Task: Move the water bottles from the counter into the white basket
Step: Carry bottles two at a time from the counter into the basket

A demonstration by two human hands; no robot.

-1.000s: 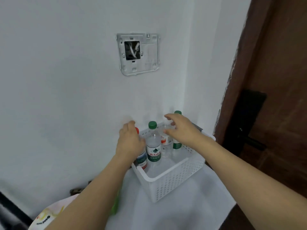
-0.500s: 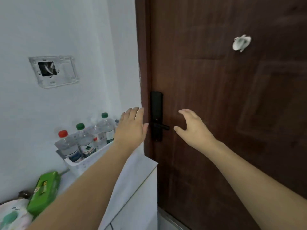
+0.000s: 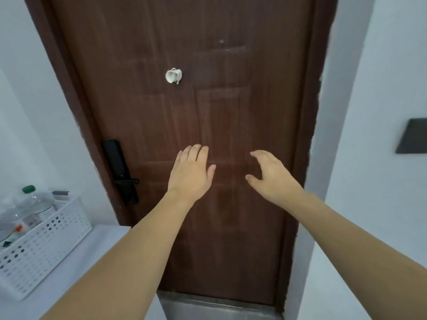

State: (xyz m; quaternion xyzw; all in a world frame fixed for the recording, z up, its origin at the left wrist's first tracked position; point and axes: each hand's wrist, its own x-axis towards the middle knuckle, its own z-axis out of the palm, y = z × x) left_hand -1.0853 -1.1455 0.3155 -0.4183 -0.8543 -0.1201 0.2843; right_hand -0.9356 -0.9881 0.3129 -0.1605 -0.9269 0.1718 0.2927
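The white perforated basket (image 3: 44, 245) sits on the white counter (image 3: 76, 280) at the far left, partly cut off by the frame edge. Clear water bottles stand inside it; one with a green cap (image 3: 34, 202) shows best. My left hand (image 3: 190, 174) and my right hand (image 3: 270, 175) are both raised in front of the brown door, well to the right of the basket. Their fingers are relaxed and spread, and neither holds anything.
A brown door (image 3: 208, 112) fills the middle, with a black lock and handle (image 3: 121, 172) on its left side and a small white hook (image 3: 173, 75) higher up. White walls flank it. A dark panel (image 3: 413, 139) hangs on the right wall.
The view has swung right, from the basket to the door. Both hands left the bottles in the basket and now hover empty in front of the door.
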